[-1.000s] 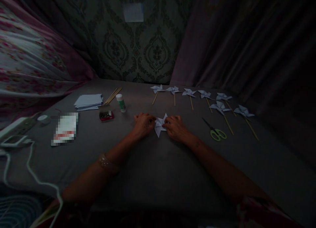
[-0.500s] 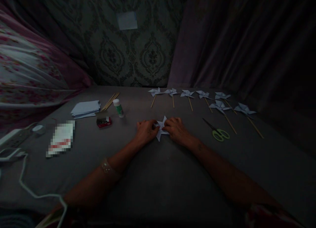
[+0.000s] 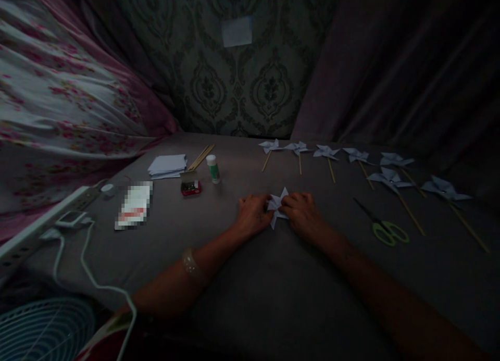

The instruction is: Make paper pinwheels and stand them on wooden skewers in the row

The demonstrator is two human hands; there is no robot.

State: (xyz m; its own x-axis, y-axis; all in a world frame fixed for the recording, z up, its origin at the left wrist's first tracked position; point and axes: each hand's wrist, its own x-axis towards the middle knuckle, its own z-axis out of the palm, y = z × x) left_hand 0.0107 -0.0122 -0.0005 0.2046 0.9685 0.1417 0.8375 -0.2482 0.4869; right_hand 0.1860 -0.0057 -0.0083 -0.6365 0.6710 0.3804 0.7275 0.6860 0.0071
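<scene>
A white paper pinwheel (image 3: 278, 209) without a stick lies on the grey cloth between my hands. My left hand (image 3: 253, 213) grips its left side, thumb and fingers closed on the paper. On the opposite side, my right hand (image 3: 302, 214) pinches the paper close to the pinwheel's middle. The fingertips hide part of the folds. To the right of my right hand lie scissors (image 3: 385, 231) with green handles, blades pointing away and to the left.
Several finished pinwheels on sticks (image 3: 391, 180) lie at the back and right. Back left are a paper stack (image 3: 167, 165), wooden sticks (image 3: 202, 157), a glue stick (image 3: 213, 169) and a small red box (image 3: 191, 187) of dark pieces. A power strip (image 3: 47, 220) with cables runs along the left edge.
The view has swung left, so everything appears further right. Both hands stay on the pinwheel, with only slight shifts of the fingers. Nothing else on the table has moved.
</scene>
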